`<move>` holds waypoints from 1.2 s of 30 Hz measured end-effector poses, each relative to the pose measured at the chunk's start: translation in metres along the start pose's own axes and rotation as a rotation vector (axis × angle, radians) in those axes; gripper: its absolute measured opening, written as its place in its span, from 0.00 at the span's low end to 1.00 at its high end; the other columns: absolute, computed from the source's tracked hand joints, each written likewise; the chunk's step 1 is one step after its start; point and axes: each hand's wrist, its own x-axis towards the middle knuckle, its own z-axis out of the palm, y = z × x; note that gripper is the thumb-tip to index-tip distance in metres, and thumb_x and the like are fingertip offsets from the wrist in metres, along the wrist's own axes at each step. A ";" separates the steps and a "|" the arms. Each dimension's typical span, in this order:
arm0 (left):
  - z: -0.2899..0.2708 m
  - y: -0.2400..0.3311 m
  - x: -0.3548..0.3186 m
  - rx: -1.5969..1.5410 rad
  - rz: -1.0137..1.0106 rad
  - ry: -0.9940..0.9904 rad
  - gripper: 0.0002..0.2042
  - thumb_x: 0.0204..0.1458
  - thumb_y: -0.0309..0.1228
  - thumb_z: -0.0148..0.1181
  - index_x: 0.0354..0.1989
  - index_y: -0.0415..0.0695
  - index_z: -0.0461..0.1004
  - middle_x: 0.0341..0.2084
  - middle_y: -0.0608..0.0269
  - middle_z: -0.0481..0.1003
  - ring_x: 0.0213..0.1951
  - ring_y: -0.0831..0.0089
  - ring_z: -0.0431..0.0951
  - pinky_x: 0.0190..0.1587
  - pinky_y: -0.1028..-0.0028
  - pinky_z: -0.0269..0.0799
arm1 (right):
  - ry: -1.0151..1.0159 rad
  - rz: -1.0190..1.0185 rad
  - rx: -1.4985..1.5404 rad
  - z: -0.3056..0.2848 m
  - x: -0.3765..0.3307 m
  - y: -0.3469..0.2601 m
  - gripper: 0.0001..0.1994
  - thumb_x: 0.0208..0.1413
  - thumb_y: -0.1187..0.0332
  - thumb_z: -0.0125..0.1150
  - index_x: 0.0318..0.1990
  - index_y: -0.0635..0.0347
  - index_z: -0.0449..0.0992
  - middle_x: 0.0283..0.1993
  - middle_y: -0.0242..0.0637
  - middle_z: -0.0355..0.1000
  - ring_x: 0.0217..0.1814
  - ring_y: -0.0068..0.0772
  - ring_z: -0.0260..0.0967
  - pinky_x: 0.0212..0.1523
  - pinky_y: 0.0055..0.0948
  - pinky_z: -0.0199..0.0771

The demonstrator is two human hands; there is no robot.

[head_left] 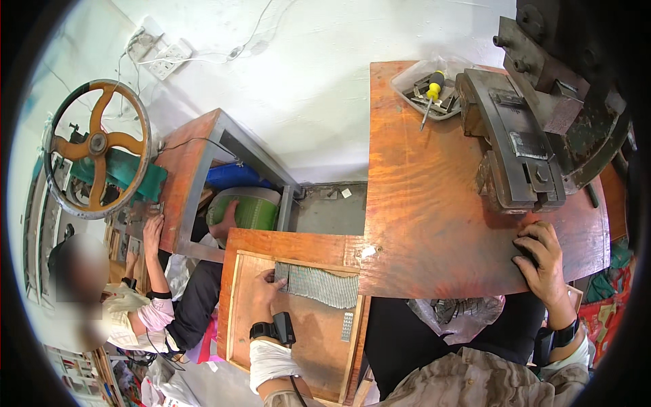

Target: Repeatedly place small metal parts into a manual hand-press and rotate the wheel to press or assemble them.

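My left hand (266,290) is over a shallow wooden tray (237,332), its fingers closed at the left end of a row of thin grey metal strips (317,283). Those strips lie packed side by side; how many the fingertips grip does not show. Further down the tray is a small grey piece with rows of holes (347,327). My right hand (540,261) rests at the front right of the wooden table (427,224), fingers bent and apart, holding nothing I can see. Just beyond it stands a dark metal press (519,142) with a flat bed.
A clear plastic tub (407,80) holds dark metal pieces and a yellow-black screwdriver (434,88). A plastic bag of metal pieces (461,315) hangs below the table's front edge. At left, another person (146,308) sits by a large handwheel (98,144). A green stool (254,207) stands between benches.
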 end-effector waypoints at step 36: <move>0.100 0.440 -0.152 -0.066 0.556 -0.383 0.19 0.35 0.23 0.64 0.38 0.26 0.72 0.28 0.57 0.75 0.28 0.72 0.75 0.31 0.74 0.70 | 0.113 -0.168 0.045 -0.007 -0.016 0.018 0.14 0.40 0.68 0.64 0.37 0.61 0.75 0.43 0.40 0.68 0.48 0.44 0.63 0.49 0.40 0.65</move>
